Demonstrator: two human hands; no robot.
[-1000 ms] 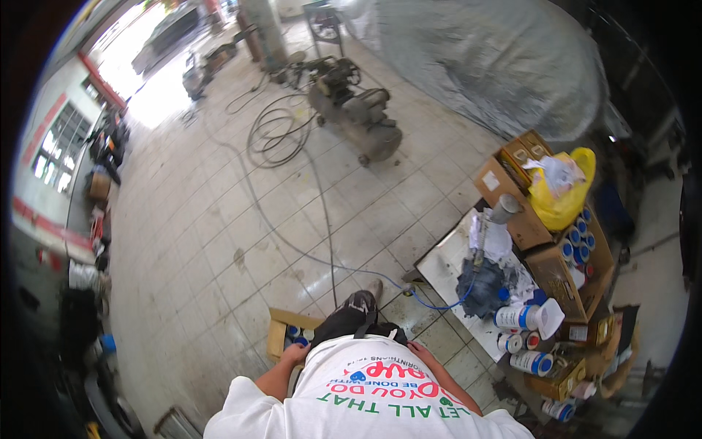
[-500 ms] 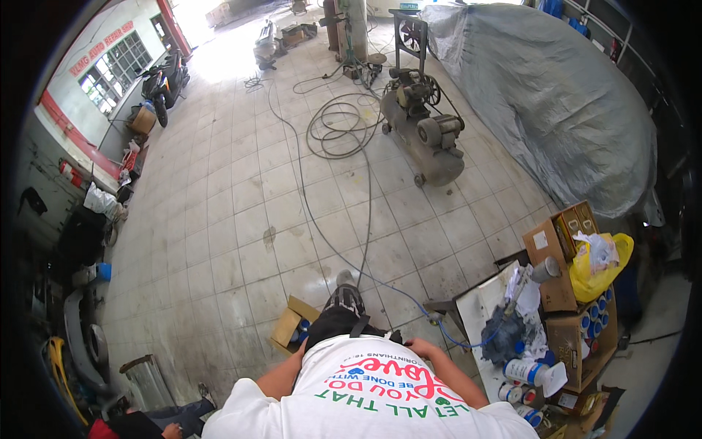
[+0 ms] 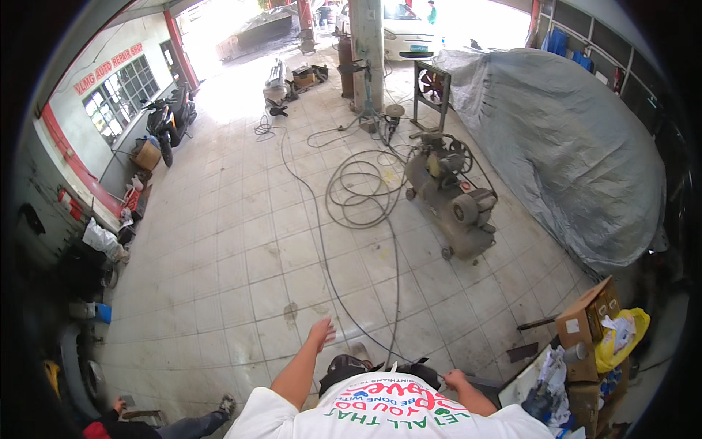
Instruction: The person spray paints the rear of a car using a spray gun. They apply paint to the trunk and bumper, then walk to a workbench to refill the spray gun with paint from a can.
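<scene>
My left hand (image 3: 320, 334) reaches out ahead over the tiled floor, fingers apart and nothing in it. Down at my right side, my right hand (image 3: 455, 379) is curled closed, and I see nothing held in it. The cluttered worktable (image 3: 521, 380) stands nearest to that hand, with a cloth and wrappings (image 3: 550, 384) on it. A long dark hose (image 3: 322, 238) runs along the floor in front of me, toward my legs. Its loose coils (image 3: 360, 192) lie farther ahead, beside a dusty air compressor (image 3: 457, 197).
A grey cover (image 3: 556, 146) drapes a large bulky shape on the right. Cardboard boxes (image 3: 578, 325) and a yellow plastic bag (image 3: 620, 344) crowd the lower right. Ahead stand a pillar (image 3: 368, 58) and a white car (image 3: 406, 33). A motorcycle (image 3: 170, 121) is parked left; another person's leg (image 3: 197, 426) shows lower left.
My left hand has swung forward from beside my body. The view has tilted up, showing the car; the worktable sits lower right, and the box of cans by my legs has left view.
</scene>
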